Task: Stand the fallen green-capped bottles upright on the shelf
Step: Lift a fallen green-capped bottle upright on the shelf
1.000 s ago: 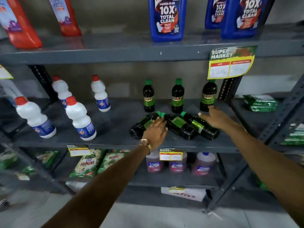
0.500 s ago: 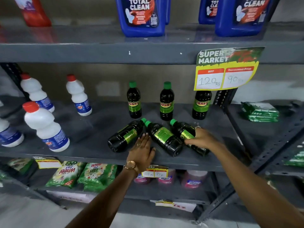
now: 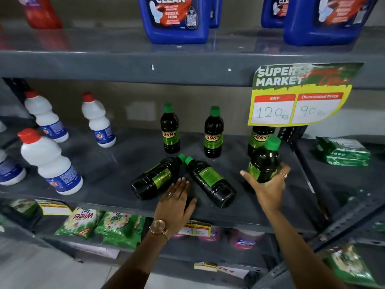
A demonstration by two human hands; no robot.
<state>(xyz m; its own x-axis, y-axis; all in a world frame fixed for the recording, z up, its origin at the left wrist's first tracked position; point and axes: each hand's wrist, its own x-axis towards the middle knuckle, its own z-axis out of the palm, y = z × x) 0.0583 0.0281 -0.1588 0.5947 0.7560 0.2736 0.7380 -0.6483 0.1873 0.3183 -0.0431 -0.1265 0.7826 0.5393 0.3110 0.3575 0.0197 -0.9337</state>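
Bottle (image 3: 264, 163) in right hand (image 3: 268, 188) (upright)

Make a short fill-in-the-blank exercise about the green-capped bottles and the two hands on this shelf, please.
1. The right hand holds one bottle with its cap pointing ____.
2. ____ green-capped bottles lie on their sides on the shelf.
3. The left hand rests flat, holding ____.
4. The white bottles have ____ caps.

Missing words: up; two; nothing; red
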